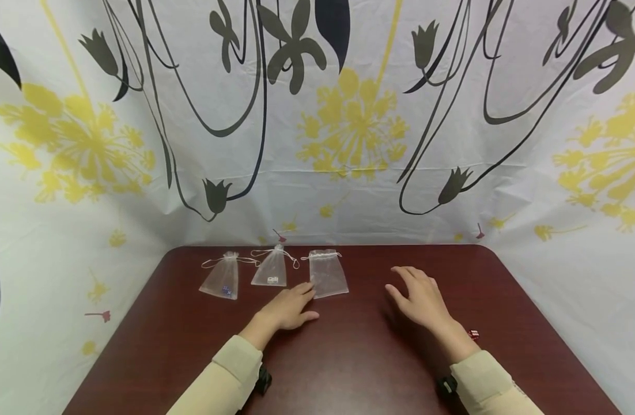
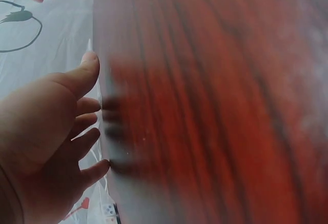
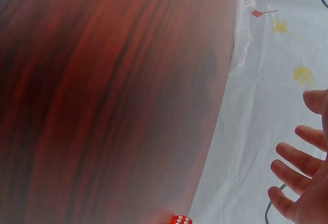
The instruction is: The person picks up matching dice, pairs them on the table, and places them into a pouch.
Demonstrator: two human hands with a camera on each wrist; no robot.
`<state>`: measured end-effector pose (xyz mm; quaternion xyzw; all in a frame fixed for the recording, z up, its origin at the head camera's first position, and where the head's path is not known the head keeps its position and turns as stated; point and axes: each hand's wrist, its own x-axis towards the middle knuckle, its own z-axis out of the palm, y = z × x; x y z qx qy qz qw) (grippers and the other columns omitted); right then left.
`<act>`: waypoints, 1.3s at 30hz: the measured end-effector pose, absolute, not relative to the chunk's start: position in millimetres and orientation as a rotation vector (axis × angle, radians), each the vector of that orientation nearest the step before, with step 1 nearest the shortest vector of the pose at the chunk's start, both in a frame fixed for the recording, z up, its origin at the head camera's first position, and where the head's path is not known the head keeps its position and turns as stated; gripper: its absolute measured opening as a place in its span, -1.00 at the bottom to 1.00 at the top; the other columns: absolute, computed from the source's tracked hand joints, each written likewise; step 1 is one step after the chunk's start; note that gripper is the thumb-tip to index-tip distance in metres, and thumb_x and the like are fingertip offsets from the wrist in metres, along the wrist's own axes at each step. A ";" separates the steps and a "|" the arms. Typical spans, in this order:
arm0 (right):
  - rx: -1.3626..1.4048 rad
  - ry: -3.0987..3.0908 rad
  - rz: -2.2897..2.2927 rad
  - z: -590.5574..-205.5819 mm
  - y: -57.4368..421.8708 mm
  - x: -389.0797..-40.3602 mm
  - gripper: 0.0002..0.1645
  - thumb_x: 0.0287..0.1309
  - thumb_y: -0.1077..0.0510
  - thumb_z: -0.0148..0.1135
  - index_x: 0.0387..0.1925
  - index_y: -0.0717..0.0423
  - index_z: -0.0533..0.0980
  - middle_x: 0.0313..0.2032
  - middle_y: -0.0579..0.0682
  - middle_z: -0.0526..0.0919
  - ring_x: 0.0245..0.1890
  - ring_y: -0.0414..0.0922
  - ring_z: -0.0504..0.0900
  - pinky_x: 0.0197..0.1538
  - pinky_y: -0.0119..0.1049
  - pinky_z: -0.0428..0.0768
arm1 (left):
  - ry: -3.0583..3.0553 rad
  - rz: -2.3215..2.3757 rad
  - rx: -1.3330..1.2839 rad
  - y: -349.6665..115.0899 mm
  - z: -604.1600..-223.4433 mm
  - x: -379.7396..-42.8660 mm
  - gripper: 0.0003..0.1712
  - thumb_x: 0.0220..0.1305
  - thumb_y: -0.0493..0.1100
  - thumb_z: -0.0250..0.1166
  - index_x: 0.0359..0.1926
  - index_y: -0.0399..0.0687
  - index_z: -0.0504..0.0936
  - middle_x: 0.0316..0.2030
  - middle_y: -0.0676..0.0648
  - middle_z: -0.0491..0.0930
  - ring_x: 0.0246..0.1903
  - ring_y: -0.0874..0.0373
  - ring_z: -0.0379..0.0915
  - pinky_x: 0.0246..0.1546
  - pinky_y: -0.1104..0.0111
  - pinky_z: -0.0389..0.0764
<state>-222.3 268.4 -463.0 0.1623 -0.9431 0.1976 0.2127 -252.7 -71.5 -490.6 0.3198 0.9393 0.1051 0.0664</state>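
Observation:
Three sheer white drawstring bags are at the far side of the table. The left bag [image 1: 221,279] holds blue dice [image 1: 226,291]; the middle bag [image 1: 272,270] holds white dice [image 1: 273,280]. No contents show in the right bag [image 1: 328,274], which lies flat. My left hand [image 1: 286,308] has its fingertips at that bag's lower left edge, fingers extended. My right hand [image 1: 418,297] hovers over the table to the right, fingers spread and holding nothing. Red dice [image 1: 473,334] lie beside my right forearm, partly hidden by it; a red die [image 3: 181,219] shows in the right wrist view.
The dark reddish-brown table [image 1: 359,357] has rounded far corners. A white cloth [image 1: 359,213] with flower patterns hangs right behind it and along both sides. Loose drawstring loops [image 1: 295,264] stick out from the bags.

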 end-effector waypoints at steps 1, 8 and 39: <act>0.449 -2.618 0.549 -463.0 269.1 -222.2 -0.46 0.28 0.02 0.36 0.20 0.19 0.54 0.11 0.20 0.60 0.16 0.22 0.53 0.07 0.27 0.44 | 2.827 0.321 0.957 -71.5 -490.3 -252.5 -0.22 0.46 0.22 0.16 0.47 -0.18 0.34 0.53 -0.12 0.16 0.49 -0.04 0.09 0.40 -0.04 0.27; 0.442 -2.624 0.563 -462.2 277.3 -221.9 -0.50 0.31 0.01 0.33 0.17 0.20 0.56 0.11 0.21 0.60 0.16 0.23 0.52 0.07 0.29 0.43 | 2.809 0.346 0.922 -71.9 -488.1 -253.2 -0.20 0.46 0.22 0.18 0.47 -0.20 0.34 0.52 -0.12 0.19 0.48 -0.03 0.12 0.41 0.00 0.25; 0.152 -2.803 0.656 -465.4 367.2 -211.0 -0.44 0.46 -0.08 0.14 0.21 0.29 0.50 0.12 0.34 0.60 0.12 0.35 0.53 0.01 0.34 0.48 | 2.785 0.371 0.908 -74.4 -488.0 -255.3 -0.23 0.45 0.17 0.22 0.49 -0.15 0.32 0.52 -0.07 0.19 0.46 -0.04 0.16 0.42 0.03 0.26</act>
